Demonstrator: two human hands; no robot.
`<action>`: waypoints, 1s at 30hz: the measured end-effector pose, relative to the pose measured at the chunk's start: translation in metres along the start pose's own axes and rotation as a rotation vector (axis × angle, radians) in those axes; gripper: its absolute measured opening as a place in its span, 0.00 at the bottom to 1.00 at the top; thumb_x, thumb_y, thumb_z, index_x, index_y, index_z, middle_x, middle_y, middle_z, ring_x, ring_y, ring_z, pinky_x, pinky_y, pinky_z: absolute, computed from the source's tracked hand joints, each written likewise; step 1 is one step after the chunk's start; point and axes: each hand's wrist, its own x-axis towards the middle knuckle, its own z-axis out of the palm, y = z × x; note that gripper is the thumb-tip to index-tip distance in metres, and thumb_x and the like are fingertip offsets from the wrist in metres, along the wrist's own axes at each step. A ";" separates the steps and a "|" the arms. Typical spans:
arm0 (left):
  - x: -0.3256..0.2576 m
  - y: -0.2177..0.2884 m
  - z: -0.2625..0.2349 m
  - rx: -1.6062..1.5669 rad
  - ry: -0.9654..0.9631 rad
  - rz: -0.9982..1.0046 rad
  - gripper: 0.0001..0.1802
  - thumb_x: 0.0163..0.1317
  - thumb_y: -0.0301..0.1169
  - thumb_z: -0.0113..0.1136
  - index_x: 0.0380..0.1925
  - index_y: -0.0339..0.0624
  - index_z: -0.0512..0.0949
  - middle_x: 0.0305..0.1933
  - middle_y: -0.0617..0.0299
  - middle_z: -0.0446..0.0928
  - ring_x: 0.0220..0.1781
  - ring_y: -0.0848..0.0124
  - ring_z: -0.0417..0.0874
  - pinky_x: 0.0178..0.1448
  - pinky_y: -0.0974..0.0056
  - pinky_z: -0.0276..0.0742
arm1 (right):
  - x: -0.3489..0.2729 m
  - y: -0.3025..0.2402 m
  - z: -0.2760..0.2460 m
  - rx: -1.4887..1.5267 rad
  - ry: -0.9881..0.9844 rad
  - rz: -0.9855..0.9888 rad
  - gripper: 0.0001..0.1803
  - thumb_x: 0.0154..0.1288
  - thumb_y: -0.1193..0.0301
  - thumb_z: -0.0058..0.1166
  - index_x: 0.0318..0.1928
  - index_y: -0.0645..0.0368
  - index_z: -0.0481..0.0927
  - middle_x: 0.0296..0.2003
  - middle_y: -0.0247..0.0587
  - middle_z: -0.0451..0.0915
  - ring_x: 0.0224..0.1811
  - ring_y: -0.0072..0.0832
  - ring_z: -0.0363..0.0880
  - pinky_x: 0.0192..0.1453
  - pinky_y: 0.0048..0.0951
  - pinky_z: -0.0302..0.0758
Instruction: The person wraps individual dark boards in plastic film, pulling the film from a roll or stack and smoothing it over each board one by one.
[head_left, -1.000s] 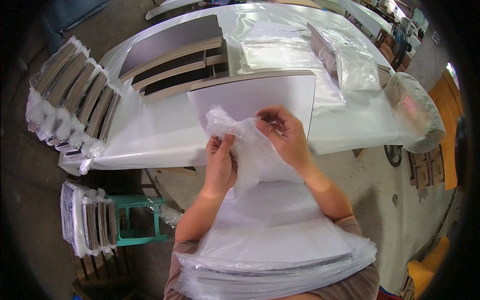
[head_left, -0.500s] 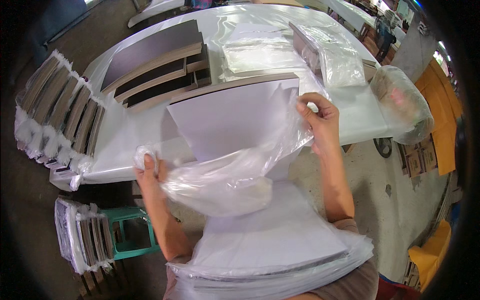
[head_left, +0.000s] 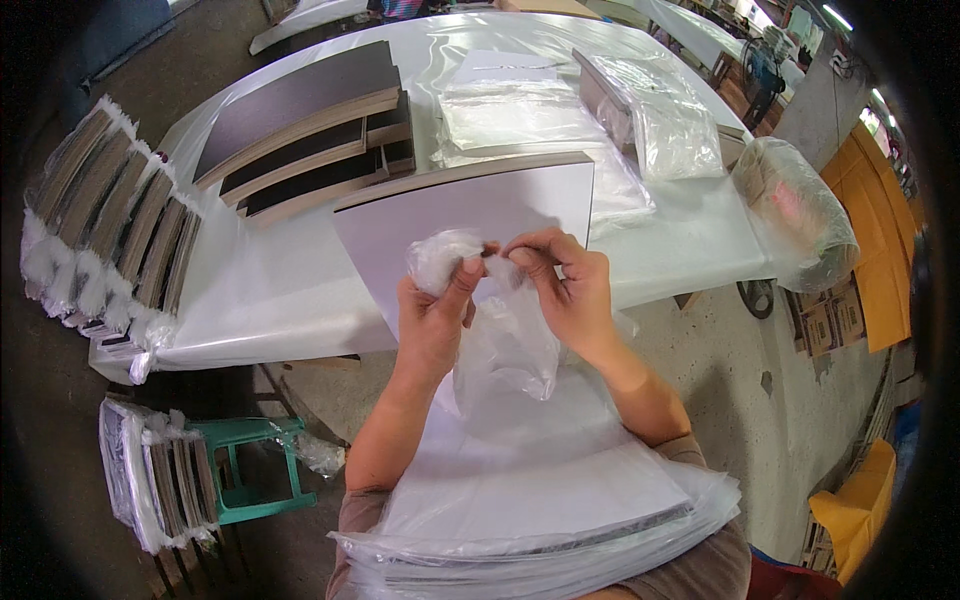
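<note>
— How's the feed on your end?

— Bright and even, daylight-like. I see the white tabletop (head_left: 300,290) almost blown out in the middle of the frame, and soft glare on the clear plastic bag (head_left: 500,330) between the hands.

— Shadows?

— Weak ones. I only get real darkness under the tabletop at lower left, around the green stool (head_left: 250,465).

— Distortion?

— Strong fisheye. Straight edges bow toward the rim, and a black vignette eats all four corners. I find the centre sharp; the far upper right goes soft and small.

Bare tabletop (head_left: 290,290) (left of panel (head_left: 470,215))
</note>
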 end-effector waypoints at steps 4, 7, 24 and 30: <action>0.002 -0.002 0.001 -0.202 -0.006 0.025 0.14 0.57 0.40 0.54 0.33 0.40 0.72 0.32 0.62 0.75 0.30 0.80 0.73 0.19 0.76 0.59 | 0.002 0.008 -0.007 -0.062 0.022 0.014 0.01 0.56 0.78 0.48 0.30 0.63 0.71 0.28 0.40 0.74 0.25 0.28 0.72 0.32 0.25 0.67; 0.003 -0.003 -0.011 -0.345 -0.124 -0.057 0.15 0.57 0.43 0.53 0.33 0.42 0.71 0.28 0.64 0.74 0.28 0.79 0.73 0.20 0.77 0.61 | 0.006 0.013 -0.007 0.083 -0.030 0.016 0.06 0.56 0.75 0.49 0.33 0.63 0.69 0.29 0.40 0.72 0.28 0.27 0.71 0.34 0.26 0.66; -0.011 -0.069 0.031 0.364 -0.118 0.062 0.16 0.44 0.30 0.67 0.32 0.33 0.75 0.27 0.65 0.76 0.30 0.77 0.74 0.38 0.73 0.70 | -0.058 0.076 -0.007 0.096 0.209 0.247 0.10 0.61 0.67 0.47 0.38 0.59 0.64 0.13 0.23 0.60 0.14 0.12 0.53 0.18 0.18 0.53; 0.004 -0.041 -0.001 0.000 0.024 -0.198 0.11 0.52 0.31 0.59 0.34 0.37 0.76 0.22 0.68 0.73 0.23 0.81 0.68 0.26 0.76 0.61 | -0.021 0.041 -0.019 0.423 0.366 0.349 0.08 0.61 0.71 0.48 0.35 0.60 0.64 0.13 0.23 0.61 0.15 0.09 0.51 0.17 0.15 0.49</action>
